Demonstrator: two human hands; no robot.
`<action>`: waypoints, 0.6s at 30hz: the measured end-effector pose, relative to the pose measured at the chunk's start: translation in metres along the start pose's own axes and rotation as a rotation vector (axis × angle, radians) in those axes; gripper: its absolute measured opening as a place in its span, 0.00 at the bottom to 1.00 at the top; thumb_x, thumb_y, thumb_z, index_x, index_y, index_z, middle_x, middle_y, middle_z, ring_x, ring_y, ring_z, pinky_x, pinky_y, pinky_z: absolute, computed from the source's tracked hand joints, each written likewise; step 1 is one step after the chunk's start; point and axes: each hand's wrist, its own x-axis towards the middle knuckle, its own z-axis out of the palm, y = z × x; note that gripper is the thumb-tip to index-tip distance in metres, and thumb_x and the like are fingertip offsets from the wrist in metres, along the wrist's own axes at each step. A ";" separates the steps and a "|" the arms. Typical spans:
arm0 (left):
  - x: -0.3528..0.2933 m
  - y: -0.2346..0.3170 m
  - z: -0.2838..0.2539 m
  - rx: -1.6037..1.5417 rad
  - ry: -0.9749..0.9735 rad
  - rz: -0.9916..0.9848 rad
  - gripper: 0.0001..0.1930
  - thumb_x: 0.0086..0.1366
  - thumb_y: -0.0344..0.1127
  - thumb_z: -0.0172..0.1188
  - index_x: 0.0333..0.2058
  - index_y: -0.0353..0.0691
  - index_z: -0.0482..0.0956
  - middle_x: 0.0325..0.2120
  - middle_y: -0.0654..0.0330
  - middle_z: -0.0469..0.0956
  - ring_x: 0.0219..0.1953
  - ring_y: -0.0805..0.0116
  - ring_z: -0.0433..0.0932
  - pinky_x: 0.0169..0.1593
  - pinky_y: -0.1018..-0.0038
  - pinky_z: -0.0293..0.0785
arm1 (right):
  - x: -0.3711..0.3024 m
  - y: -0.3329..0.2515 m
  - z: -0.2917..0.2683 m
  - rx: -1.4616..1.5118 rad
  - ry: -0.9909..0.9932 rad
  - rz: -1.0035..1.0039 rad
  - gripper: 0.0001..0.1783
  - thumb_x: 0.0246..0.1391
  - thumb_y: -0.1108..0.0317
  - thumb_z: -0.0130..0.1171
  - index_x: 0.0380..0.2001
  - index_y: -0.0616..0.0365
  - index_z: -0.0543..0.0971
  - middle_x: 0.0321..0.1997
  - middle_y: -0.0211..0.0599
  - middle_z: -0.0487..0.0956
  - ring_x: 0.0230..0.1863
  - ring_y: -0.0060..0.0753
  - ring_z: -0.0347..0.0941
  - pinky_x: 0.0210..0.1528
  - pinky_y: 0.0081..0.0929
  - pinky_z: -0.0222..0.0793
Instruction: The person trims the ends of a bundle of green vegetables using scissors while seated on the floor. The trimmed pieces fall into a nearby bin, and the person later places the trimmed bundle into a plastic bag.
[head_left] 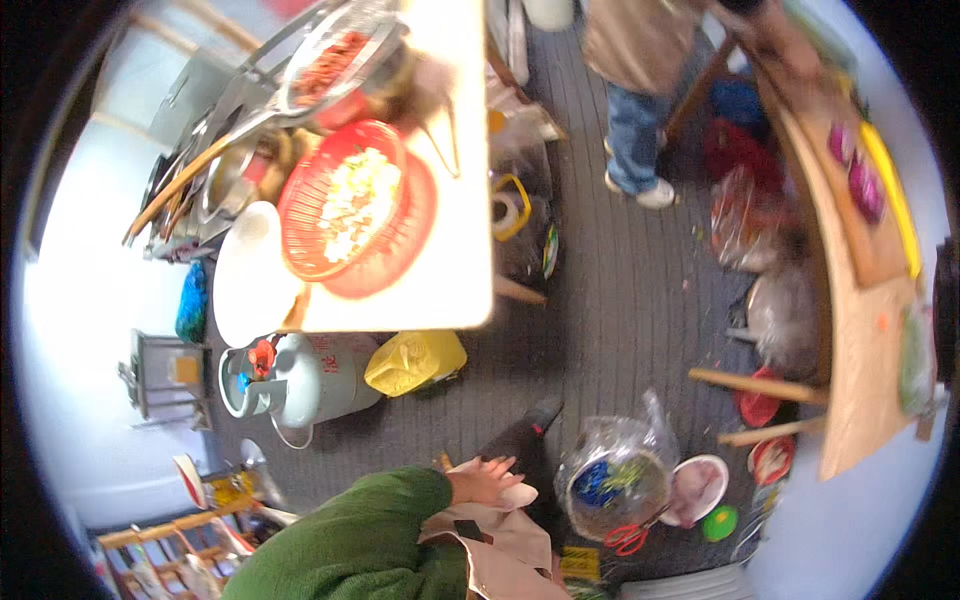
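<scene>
My left hand (484, 483), at the end of a green sleeve, lies against the pale pink apron (505, 555) at my front. Its fingers are stretched out and slightly apart, touching a bunched fold of the cloth. I cannot make out my right hand; the sleeve and apron may cover it. Ahead to the left, beyond reach of the hand, a red plastic colander (291, 215) of chopped pale food stands on the brightly lit table (455, 270). Behind it, a wire strainer (285, 95) with a long wooden handle holds reddish bits.
A grey gas cylinder (325, 385) and a yellow plastic jug (420, 362) stand by the table. To my right are a bag-lined bucket (620, 500), red-handled scissors (626, 540) and a white bowl (697, 490). A person (640, 60) stands near the wooden table (855, 350).
</scene>
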 end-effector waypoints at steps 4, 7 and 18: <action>-0.055 -0.007 0.003 -0.365 -0.108 -0.068 0.39 0.59 0.68 0.44 0.65 0.61 0.45 0.65 0.48 0.38 0.67 0.48 0.41 0.62 0.42 0.40 | -0.010 0.020 -0.057 0.194 0.165 -0.231 0.20 0.58 0.57 0.47 0.49 0.56 0.70 0.44 0.40 0.69 0.45 0.36 0.62 0.45 0.40 0.58; -0.090 -0.011 0.011 -0.516 -0.139 -0.201 0.40 0.58 0.69 0.42 0.65 0.64 0.42 0.65 0.48 0.41 0.67 0.47 0.39 0.64 0.45 0.36 | -0.011 0.034 -0.120 0.260 0.259 -0.364 0.16 0.58 0.61 0.46 0.45 0.58 0.70 0.37 0.37 0.71 0.37 0.32 0.65 0.37 0.35 0.61; -0.180 0.027 0.145 -1.079 0.429 -0.497 0.30 0.62 0.57 0.47 0.59 0.50 0.57 0.57 0.48 0.57 0.60 0.49 0.53 0.60 0.51 0.46 | -0.051 0.086 -0.343 0.795 0.621 -0.511 0.07 0.59 0.65 0.47 0.37 0.53 0.71 0.27 0.29 0.75 0.22 0.23 0.71 0.20 0.20 0.65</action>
